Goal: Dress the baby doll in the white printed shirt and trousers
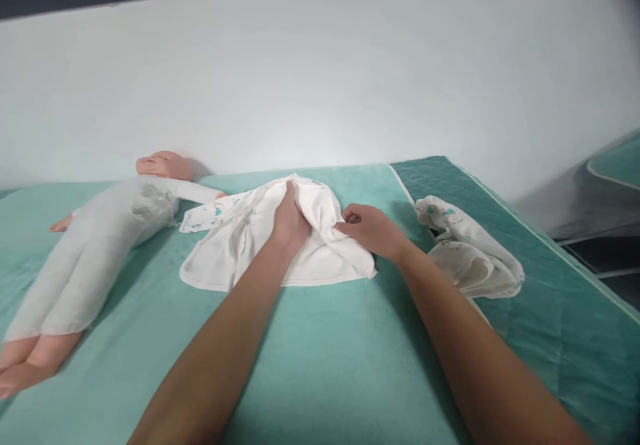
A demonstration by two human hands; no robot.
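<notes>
A small white baby shirt with a teal-patterned sleeve on its left side lies spread on the green bedding, its plain inner side mostly facing up. My left hand rests on its upper middle, thumb along the cloth and the other fingers partly tucked under a fold, so it grips the fabric there. At the shirt's right side, my right hand pinches the bunched cloth between thumb and finger. The right sleeve is not visible as a separate shape.
A baby doll in a white suit lies at the left, one hand touching the shirt's sleeve. A crumpled white patterned garment lies at the right on the darker quilted edge. Behind the bedding rises a white wall.
</notes>
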